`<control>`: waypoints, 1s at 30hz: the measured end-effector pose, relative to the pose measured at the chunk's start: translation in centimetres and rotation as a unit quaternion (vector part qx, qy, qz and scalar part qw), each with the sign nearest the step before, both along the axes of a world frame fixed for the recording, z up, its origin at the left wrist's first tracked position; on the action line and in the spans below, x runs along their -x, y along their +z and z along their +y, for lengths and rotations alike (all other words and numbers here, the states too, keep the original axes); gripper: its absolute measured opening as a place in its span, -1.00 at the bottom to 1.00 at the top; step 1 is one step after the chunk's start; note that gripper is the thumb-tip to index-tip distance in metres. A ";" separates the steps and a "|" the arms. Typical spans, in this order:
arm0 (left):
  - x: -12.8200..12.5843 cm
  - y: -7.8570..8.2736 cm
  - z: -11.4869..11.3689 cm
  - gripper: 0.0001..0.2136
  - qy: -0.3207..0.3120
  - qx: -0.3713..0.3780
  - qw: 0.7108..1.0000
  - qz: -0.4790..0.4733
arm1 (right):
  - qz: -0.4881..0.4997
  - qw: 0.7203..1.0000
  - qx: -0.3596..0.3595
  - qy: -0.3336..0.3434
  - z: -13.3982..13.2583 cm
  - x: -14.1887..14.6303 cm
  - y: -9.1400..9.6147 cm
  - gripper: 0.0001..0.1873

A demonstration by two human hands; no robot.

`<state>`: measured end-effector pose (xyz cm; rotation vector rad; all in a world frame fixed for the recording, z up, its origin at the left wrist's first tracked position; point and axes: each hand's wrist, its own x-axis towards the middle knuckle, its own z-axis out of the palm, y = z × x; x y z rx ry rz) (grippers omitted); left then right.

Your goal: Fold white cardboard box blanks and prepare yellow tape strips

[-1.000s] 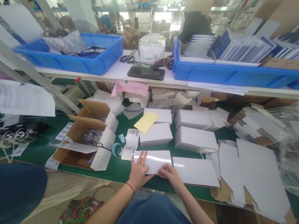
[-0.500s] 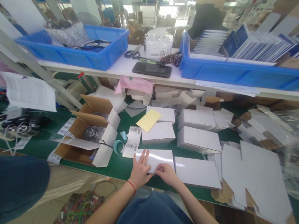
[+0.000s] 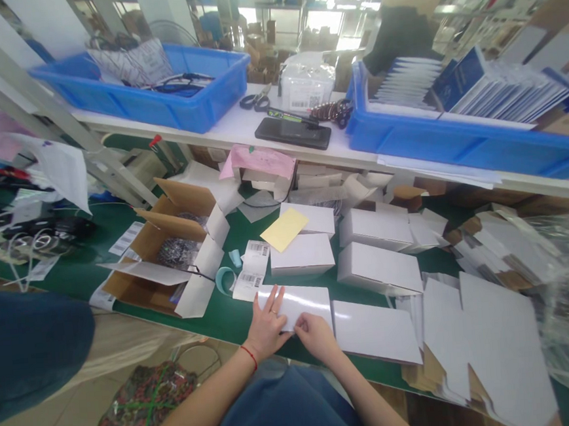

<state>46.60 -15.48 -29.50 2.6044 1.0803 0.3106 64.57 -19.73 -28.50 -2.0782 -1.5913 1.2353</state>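
A glossy white box (image 3: 308,298) lies at the front edge of the green table. My left hand (image 3: 267,319) rests on its left part, fingers stretched out and spread over the top. At the box's front edge my right hand (image 3: 316,335) is closed, with thumb and fingertips pinched together; whatever they hold is too small to make out. A second white box (image 3: 375,327) lies just right of this one. Behind my left hand is a strip of barcode labels (image 3: 250,275), beside a roll of light-blue tape (image 3: 225,280).
An open brown carton (image 3: 142,283) stands on the left. Several white boxes (image 3: 380,264) and a yellow paper (image 3: 284,229) lie behind. Flat white cardboard (image 3: 504,340) is stacked at right. Blue bins (image 3: 158,108) and a phone (image 3: 293,133) occupy the shelf. Another person's sleeve (image 3: 34,351) shows at left.
My right hand has shifted very slightly left along the box's front edge. My left hand stays on the box. At far left the hanging paper has swung leftward.
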 end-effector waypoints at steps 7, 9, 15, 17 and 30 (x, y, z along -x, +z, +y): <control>0.0 -0.1 0.0 -0.79 -0.003 -0.001 1.000 0.010 | -0.036 0.999 -0.003 -0.004 -0.6 0.5 0.3 -0.88; 0.1 -0.1 0.0 -0.78 -0.004 -0.002 1.000 0.008 | -0.045 0.999 0.000 -0.015 -0.8 0.6 0.4 -0.86; 0.1 -0.1 0.0 -0.74 -0.003 -0.004 1.000 0.010 | -0.077 0.995 0.007 -0.071 -0.9 0.8 0.2 -0.68; 0.1 0.0 0.1 -0.75 -0.006 0.001 1.000 0.013 | -0.087 0.994 -0.001 -0.062 -0.7 0.5 0.1 -0.66; 0.3 0.5 0.2 -0.80 -0.017 0.034 0.999 0.025 | 0.021 0.976 -0.124 0.178 -1.2 -2.7 0.4 -0.82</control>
